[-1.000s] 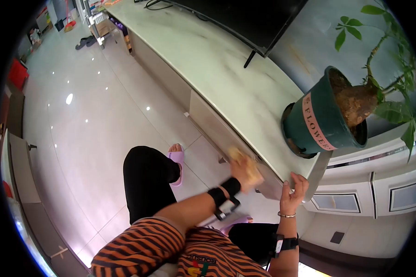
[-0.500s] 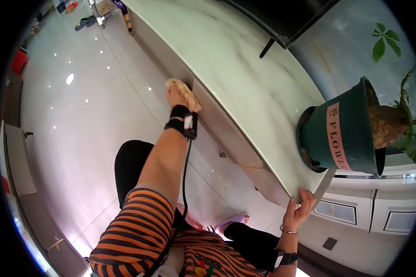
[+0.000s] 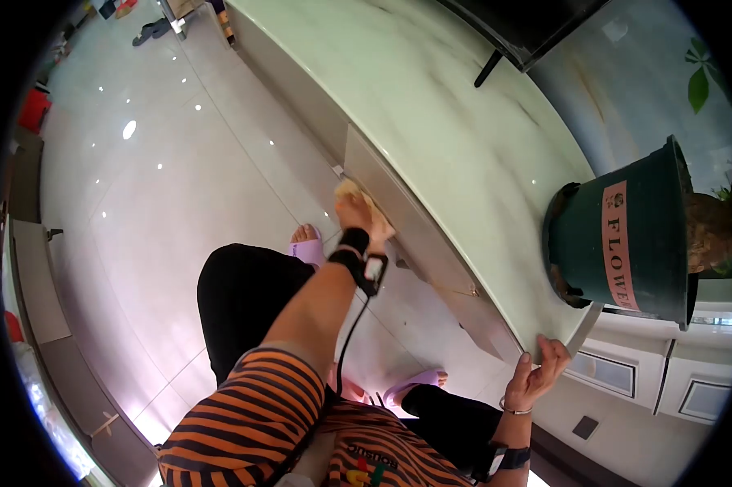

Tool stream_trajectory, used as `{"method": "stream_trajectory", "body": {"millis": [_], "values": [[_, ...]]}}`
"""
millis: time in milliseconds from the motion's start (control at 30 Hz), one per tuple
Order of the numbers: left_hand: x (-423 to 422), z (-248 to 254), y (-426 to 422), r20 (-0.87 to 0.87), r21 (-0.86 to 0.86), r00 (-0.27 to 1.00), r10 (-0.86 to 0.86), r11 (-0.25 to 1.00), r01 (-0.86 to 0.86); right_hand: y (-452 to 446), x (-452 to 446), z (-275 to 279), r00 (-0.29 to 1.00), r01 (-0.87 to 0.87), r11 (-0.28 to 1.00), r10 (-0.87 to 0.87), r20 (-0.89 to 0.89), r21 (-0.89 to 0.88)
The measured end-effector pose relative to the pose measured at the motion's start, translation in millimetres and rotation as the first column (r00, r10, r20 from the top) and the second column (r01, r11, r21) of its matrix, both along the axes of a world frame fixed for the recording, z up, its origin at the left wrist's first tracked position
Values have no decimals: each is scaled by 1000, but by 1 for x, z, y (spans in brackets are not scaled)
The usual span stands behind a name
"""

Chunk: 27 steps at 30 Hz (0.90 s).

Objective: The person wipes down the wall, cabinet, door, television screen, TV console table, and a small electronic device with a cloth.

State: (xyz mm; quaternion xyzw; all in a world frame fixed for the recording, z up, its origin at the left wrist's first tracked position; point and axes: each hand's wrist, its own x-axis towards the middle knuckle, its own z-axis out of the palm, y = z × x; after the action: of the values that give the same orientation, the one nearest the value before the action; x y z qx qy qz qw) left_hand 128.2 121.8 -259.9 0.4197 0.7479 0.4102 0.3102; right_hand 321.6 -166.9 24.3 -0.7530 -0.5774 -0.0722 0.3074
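My left hand (image 3: 356, 213) is closed on a pale yellow cloth (image 3: 374, 213), which lies against the front of a long cabinet (image 3: 398, 199), below its top edge. My right hand (image 3: 542, 365) rests at the near corner of the marbled cabinet top (image 3: 463, 162), its thumb and fingers apart and nothing held between them. Both wrists wear black straps with small devices. Beyond my right hand, a green plant pot (image 3: 638, 235) with a pink label stands on the top.
A black screen (image 3: 536, 24) stands on the cabinet top. My feet, in pink-purple sandals (image 3: 307, 250), are on the tiled floor (image 3: 163, 211). White cupboards (image 3: 617, 369) are at the right, a grey cabinet (image 3: 65, 373) at the left, and dark slippers (image 3: 151, 32) lie far off.
My left hand swept the cloth up and left along the cabinet front, then came partway back down and right. My right hand stays at the corner. The view has shifted, moving the pot rightward.
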Motion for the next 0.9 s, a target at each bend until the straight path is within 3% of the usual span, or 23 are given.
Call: {"method": "stream_trajectory", "body": {"millis": [67, 133, 167, 233, 300, 400, 467, 500, 533, 567, 600, 667, 700, 900], "values": [[23, 19, -49, 227, -81, 970, -83, 991, 104, 2, -3, 3, 1000, 7, 1000, -7, 17, -17], [49, 27, -101, 472, -74, 861, -191, 964, 255, 1, -5, 6, 1000, 17, 1000, -17, 22, -14], [51, 46, -124, 155, -258, 896, -415, 859, 443, 1, -5, 5, 1000, 21, 1000, -21, 17, -2], [58, 4, -160, 411, -117, 625, -663, 642, 758, 2, -6, 5, 1000, 26, 1000, -26, -9, 13], [64, 0, -167, 647, -221, 720, -250, 843, 491, 0, -6, 7, 998, 33, 999, -32, -56, 6], [29, 8, -117, 194, -261, 851, -488, 810, 524, 0, -5, 5, 998, 25, 999, -23, -52, 20], [-2, -6, -64, -14, -242, 920, -391, 894, 377, -1, -4, 2, 999, 17, 1000, -17, -28, 15], [-18, -18, -32, -12, -152, 972, -235, 961, 230, 0, -2, 1, 1000, 15, 1000, -14, -14, 11], [-33, -32, 0, 237, 43, 969, -73, 997, 64, 0, -2, 1, 1000, 13, 1000, -13, -1, 10], [-39, -49, 30, 476, 201, 879, -22, 976, -84, 1, -2, 1, 1000, 14, 1000, -14, 15, 9], [-41, -57, 50, 595, 262, 801, -73, 959, -108, 1, -2, 0, 999, 18, 1000, -18, 32, 5], [-46, -43, 53, 111, 157, 975, -192, 972, 174, 2, 0, -1, 997, 13, 1000, -14, 81, 9], [-47, -31, 52, -145, 56, 950, -278, 956, 288, 3, 0, -3, 995, 12, 1000, -13, 102, 11], [-35, 19, 29, -114, -149, 944, -311, 944, 293, 6, -1, -8, 988, 31, 999, -34, 154, 20]]}}
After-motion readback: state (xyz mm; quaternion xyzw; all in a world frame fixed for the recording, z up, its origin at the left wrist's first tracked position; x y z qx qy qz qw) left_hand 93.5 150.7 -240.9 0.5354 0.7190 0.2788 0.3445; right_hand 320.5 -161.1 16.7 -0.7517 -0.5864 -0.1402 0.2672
